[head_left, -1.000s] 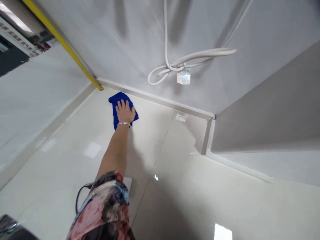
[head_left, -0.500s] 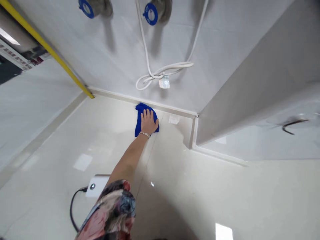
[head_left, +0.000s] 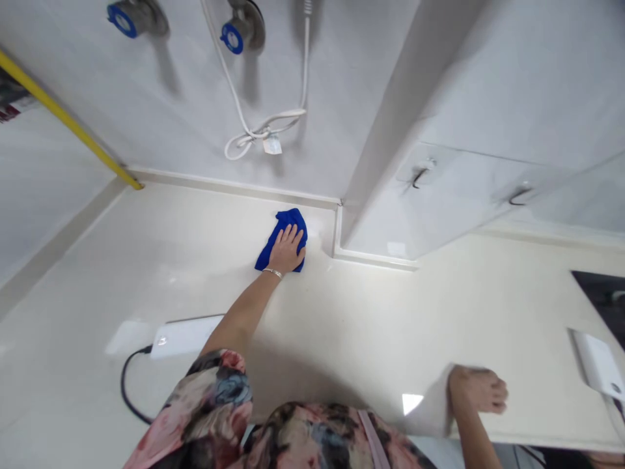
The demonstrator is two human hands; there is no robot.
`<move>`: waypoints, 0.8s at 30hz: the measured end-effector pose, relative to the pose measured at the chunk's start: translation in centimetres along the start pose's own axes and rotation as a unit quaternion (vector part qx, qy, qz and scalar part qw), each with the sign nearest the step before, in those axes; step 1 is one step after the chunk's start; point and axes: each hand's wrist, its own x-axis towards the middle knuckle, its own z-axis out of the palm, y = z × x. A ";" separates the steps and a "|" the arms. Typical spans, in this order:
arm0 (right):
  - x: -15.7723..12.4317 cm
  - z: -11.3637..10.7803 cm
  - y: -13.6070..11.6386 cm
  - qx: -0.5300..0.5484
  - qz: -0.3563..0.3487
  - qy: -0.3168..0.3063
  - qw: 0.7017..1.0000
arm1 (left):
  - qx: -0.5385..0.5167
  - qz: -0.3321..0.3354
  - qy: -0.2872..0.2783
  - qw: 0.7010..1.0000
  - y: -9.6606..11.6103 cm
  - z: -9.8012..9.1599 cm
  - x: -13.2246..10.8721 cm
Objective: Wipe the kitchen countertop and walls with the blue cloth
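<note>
My left hand [head_left: 286, 251] lies palm down on a blue cloth [head_left: 267, 256], fingers stretched out and pressing it flat against the pale countertop [head_left: 371, 326]. The cloth sits close to the back ledge, left of the wall's projecting corner. A bracelet circles my left wrist. Over at the right, near the counter's front edge, my right hand [head_left: 481, 389] rests on the surface with its fingers curled in and nothing visible in them.
A white device [head_left: 183, 337] with a black cable lies left of my forearm. Another white device [head_left: 599, 361] lies far right, below a dark panel [head_left: 605, 299]. Wall valves [head_left: 239, 32], a tied white cord [head_left: 273, 124], a yellow pipe [head_left: 68, 120] and hooks [head_left: 422, 174] surround the counter.
The view has swung right and widened, bringing my right hand, the hooks and the right-hand counter into sight. My left hand and the cloth have shifted right toward the projecting corner.
</note>
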 end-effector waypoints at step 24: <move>0.2 1.3 -1.0 0.108 0.050 0.112 0.987 | -0.057 0.182 -0.026 0.981 19.8 4.4 -16.6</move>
